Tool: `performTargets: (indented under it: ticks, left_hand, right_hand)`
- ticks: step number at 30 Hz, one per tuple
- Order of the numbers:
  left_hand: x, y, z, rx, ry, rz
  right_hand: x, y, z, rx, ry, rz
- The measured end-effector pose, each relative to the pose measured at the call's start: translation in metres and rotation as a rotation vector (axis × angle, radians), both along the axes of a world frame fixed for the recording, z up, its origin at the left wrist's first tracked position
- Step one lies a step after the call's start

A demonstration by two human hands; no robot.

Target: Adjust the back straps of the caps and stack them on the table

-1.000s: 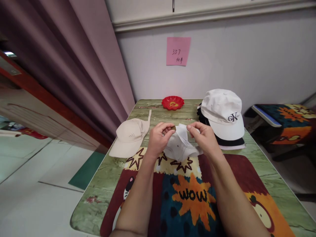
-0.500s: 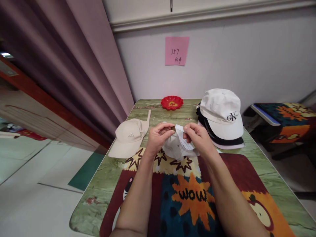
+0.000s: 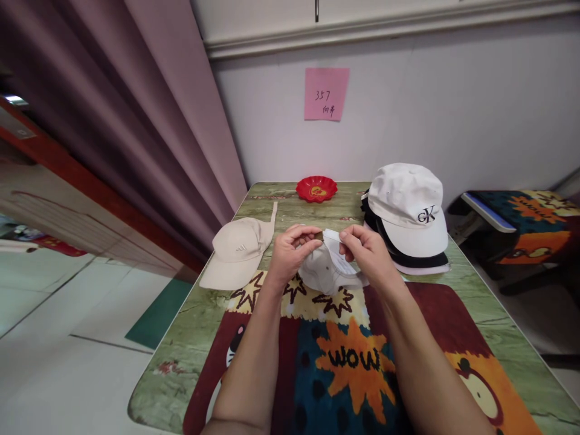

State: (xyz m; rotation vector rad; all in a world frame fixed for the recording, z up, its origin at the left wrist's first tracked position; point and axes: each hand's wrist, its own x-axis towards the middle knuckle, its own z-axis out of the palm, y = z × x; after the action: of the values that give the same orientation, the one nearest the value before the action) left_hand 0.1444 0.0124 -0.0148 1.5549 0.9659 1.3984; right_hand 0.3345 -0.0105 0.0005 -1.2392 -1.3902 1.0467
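A light grey-white cap (image 3: 321,270) rests on the far part of the colourful mat, its strap raised between my hands. My left hand (image 3: 292,249) pinches the strap's buckle end between thumb and fingers. On the other side, my right hand (image 3: 366,246) grips the white strap near its tip. To the left lies a beige cap (image 3: 240,246) with its strap sticking up. A stack of caps stands to the right, topped by a white cap (image 3: 408,208) with black letters; a black brim and a pale brim show beneath it.
At the table's back edge is a red scalloped dish (image 3: 316,189). A pink note (image 3: 327,94) is stuck on the wall behind. The mat (image 3: 353,362) covers the near part of the green table (image 3: 167,356). Another patterned stool or small table (image 3: 534,217) stands at the right.
My right hand has shifted very slightly right along the strap. My left hand keeps its pinch, and the caps stay in place.
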Motion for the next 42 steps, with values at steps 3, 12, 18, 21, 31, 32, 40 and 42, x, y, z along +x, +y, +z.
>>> performTargets:
  ticks: [3, 12, 18, 21, 31, 32, 40, 42]
  left_hand:
    - [0.000, -0.001, 0.002, 0.006, 0.035, -0.003]
    - [-0.002, -0.016, 0.025, 0.098, 0.316, 0.048]
    - [-0.002, -0.018, 0.027, 0.105, 0.339, 0.020]
    - [-0.002, -0.018, 0.027, 0.117, 0.338, -0.011]
    - [-0.009, -0.020, 0.033, 0.164, 0.393, -0.121]
    - [-0.009, -0.020, 0.033, 0.160, 0.393, -0.133]
    - [-0.008, -0.021, 0.034, 0.149, 0.468, -0.152]
    - [-0.012, -0.019, 0.033, 0.149, 0.473, -0.139]
  right_hand:
    - [0.000, 0.000, 0.000, 0.001, -0.008, 0.005]
    - [-0.001, -0.004, 0.008, -0.022, -0.033, 0.050]
    - [-0.002, -0.006, 0.011, -0.019, -0.038, 0.070]
    - [-0.002, -0.006, 0.010, -0.018, -0.046, 0.079]
    - [0.000, -0.007, 0.012, -0.014, -0.086, 0.109]
    - [0.000, -0.007, 0.012, -0.010, -0.094, 0.114]
    - [-0.004, -0.006, 0.008, 0.053, -0.102, 0.137]
    - [0.001, -0.005, 0.008, 0.024, -0.035, 0.148]
